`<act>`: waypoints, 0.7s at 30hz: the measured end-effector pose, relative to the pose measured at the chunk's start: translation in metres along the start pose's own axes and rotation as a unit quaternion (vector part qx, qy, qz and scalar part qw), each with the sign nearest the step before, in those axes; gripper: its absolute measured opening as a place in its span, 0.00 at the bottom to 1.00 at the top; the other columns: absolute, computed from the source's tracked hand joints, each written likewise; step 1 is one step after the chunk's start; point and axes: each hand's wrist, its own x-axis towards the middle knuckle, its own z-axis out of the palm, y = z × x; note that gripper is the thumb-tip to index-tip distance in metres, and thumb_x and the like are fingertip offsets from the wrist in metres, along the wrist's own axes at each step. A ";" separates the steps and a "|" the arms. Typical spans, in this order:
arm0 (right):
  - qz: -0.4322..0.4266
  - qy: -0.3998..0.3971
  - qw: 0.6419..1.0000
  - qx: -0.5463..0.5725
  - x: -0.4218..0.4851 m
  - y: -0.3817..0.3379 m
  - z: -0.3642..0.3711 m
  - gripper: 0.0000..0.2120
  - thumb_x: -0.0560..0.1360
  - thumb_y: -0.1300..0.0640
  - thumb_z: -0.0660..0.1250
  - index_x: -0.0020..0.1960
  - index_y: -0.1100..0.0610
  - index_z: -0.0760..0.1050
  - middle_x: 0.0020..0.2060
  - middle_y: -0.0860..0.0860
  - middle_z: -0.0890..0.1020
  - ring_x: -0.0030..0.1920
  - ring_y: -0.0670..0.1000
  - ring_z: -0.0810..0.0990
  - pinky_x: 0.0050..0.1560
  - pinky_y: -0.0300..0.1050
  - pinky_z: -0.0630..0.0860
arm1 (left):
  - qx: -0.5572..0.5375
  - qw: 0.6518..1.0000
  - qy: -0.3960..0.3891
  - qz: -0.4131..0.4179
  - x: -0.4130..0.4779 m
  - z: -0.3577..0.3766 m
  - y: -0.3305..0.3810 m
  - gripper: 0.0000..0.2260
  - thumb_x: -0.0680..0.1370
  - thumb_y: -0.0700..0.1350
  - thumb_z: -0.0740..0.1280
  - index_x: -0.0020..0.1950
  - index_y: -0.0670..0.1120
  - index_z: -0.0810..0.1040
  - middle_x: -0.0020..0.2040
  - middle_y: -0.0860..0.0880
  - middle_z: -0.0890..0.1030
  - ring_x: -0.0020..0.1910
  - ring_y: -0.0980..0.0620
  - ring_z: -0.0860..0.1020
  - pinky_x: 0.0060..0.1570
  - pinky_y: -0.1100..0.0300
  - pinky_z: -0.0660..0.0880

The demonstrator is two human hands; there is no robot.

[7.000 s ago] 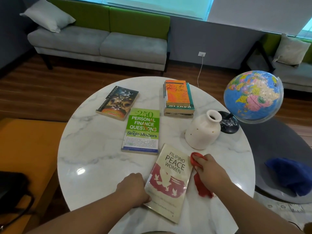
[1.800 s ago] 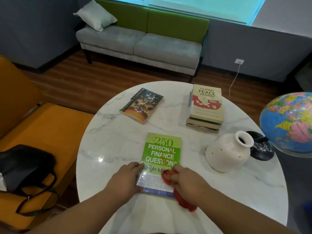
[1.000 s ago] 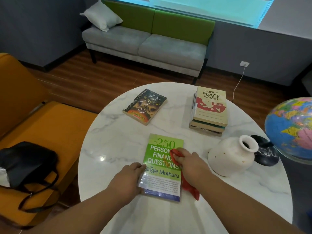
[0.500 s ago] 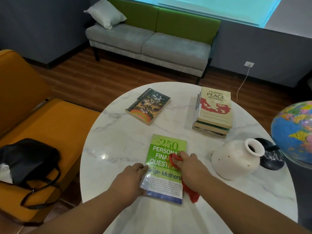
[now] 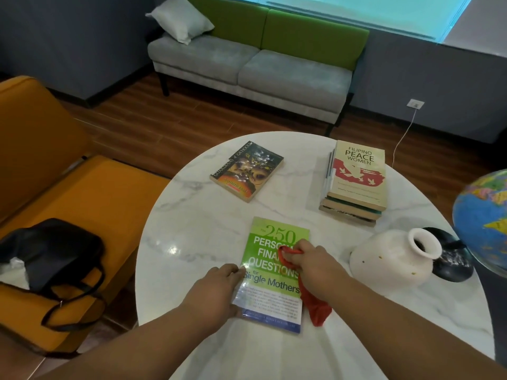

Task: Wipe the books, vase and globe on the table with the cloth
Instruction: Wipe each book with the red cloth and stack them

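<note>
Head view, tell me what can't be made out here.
- Globe: cut off by the right edge of the head view.
- Stack: lower covers hidden under the top book.
- Green book: title partly covered by the right hand and cloth; small print blurred.
- Globe base: partly behind the vase.
</note>
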 end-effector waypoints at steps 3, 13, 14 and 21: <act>0.034 0.033 0.998 0.034 0.009 -0.010 0.000 0.14 0.79 0.38 0.54 0.53 0.48 0.68 0.46 0.52 0.72 0.42 0.53 0.77 0.45 0.48 0.76 | 0.004 1.000 0.002 -0.001 0.000 0.000 0.000 0.37 0.74 0.53 0.70 0.78 0.51 0.55 0.74 0.55 0.61 0.69 0.53 0.65 0.66 0.58 0.67; -0.001 0.025 0.999 0.025 0.004 -0.010 0.003 0.10 0.79 0.43 0.57 0.54 0.47 0.70 0.50 0.51 0.78 0.44 0.52 0.80 0.39 0.46 0.73 | 0.002 1.000 -0.003 -0.003 -0.001 -0.001 0.001 0.37 0.74 0.53 0.70 0.78 0.51 0.56 0.74 0.55 0.61 0.69 0.53 0.65 0.65 0.58 0.67; -0.019 0.019 1.000 0.009 0.000 -0.011 0.008 0.10 0.80 0.44 0.57 0.56 0.46 0.70 0.52 0.50 0.78 0.45 0.53 0.80 0.40 0.46 0.73 | 0.003 1.000 -0.004 -0.003 -0.001 -0.001 0.000 0.37 0.74 0.53 0.70 0.78 0.51 0.56 0.74 0.55 0.61 0.69 0.53 0.65 0.65 0.58 0.68; -0.034 0.040 0.997 0.059 -0.012 0.007 0.015 0.13 0.78 0.37 0.56 0.52 0.45 0.70 0.45 0.45 0.79 0.41 0.45 0.79 0.42 0.45 0.76 | 0.000 1.000 -0.003 -0.003 0.000 -0.001 0.001 0.36 0.74 0.53 0.70 0.78 0.52 0.56 0.74 0.55 0.61 0.69 0.53 0.64 0.65 0.58 0.68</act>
